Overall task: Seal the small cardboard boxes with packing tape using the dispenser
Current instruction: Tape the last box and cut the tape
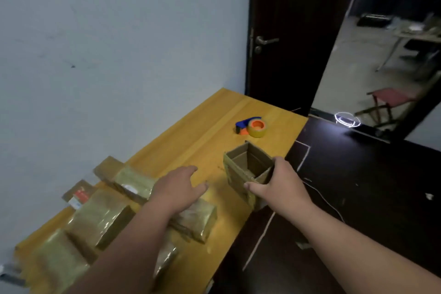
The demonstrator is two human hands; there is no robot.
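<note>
A yellow wooden tabletop (214,122) is running along a pale wall (119,31), with its far end stopping short of a dark door (286,31). Along the wall-side edge and the near end, several taped cardboard boxes (100,217) are lying flat and glossy, some touching one another.

At the tabletop's right edge, an open cardboard box (245,172) is standing with its long axis upright and its mouth pointing up; its flaps are standing open and the inside is showing. The right hand (279,186) is gripping this box from the right side, its grip clamped on the wall, thumb on the near face and fingers curled round the far right corner.

The left hand (179,186) is hovering over the middle of the tabletop, just left of the open box and apart from it, fingers spread and relaxed, grip apart and holding nothing.

Near the far right corner, a blue and orange tape dispenser (250,126) with a yellow-brown roll is lying on its side, well apart from both hands.
</note>
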